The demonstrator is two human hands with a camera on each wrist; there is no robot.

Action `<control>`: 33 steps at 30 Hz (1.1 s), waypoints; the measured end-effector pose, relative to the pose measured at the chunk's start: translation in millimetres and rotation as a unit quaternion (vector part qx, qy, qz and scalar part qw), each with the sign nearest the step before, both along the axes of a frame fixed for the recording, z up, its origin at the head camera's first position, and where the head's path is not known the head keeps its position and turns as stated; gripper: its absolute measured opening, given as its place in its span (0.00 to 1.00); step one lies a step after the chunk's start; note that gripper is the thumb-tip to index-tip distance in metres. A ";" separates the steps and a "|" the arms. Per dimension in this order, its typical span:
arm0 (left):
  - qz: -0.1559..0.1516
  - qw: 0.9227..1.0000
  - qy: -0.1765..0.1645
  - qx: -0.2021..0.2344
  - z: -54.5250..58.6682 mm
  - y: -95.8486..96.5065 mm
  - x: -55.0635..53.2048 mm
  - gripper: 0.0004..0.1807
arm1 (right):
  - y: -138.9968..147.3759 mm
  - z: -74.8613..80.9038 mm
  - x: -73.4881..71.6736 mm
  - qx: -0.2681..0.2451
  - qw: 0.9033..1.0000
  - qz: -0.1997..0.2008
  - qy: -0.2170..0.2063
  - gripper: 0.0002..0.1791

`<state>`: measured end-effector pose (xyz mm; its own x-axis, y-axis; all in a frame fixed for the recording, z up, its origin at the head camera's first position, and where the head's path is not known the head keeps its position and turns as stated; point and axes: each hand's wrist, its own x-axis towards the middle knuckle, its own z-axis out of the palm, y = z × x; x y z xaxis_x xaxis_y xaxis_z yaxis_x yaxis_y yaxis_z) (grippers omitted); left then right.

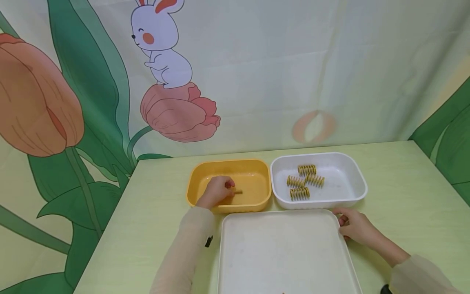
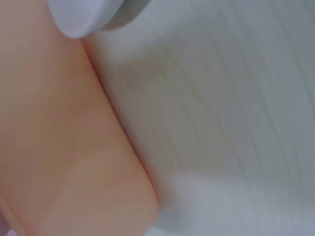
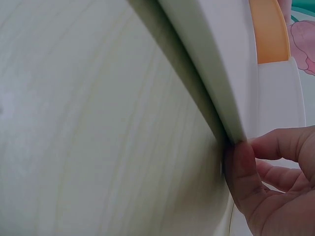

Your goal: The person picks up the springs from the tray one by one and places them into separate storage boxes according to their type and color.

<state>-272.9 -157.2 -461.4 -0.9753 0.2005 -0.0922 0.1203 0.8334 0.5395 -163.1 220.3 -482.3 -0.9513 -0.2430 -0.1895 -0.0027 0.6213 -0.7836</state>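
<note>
Inside the yellow tray [image 1: 205,166], my left hand [image 1: 217,191] has its fingers bent around one end of a small brass-coloured piece [image 1: 238,192]. The hand hides most of that piece, so its kind cannot be told. At the far right corner of the large white tray [image 1: 282,253], my right hand [image 1: 354,226] pinches the rim between thumb and finger. The right wrist view shows the fingers [image 3: 243,164] on that rim. From the left wrist only the tray's outer wall [image 2: 74,137] and the table show, not the hand.
Several brass-coloured coil springs [image 1: 300,193] lie in a white container [image 1: 341,196] to the right of the yellow tray. All stand on a pale green table [image 1: 147,228]. Behind it hangs a cloth [image 1: 257,81] printed with tulips and a rabbit.
</note>
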 end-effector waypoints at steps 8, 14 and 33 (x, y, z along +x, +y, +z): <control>-0.016 1.000 -0.003 0.013 7.1 -2.0 5.5 0.06 | 0.1 0.3 0.2 -0.002 1.000 0.000 -0.003 0.27; -0.030 1.000 -0.007 0.000 9.9 -4.0 10.1 0.07 | -0.1 0.5 0.1 0.000 1.000 0.000 -0.002 0.27; -0.042 0.999 0.001 0.004 25.5 -2.2 24.2 0.08 | -0.2 0.3 0.0 0.001 1.000 0.002 0.001 0.26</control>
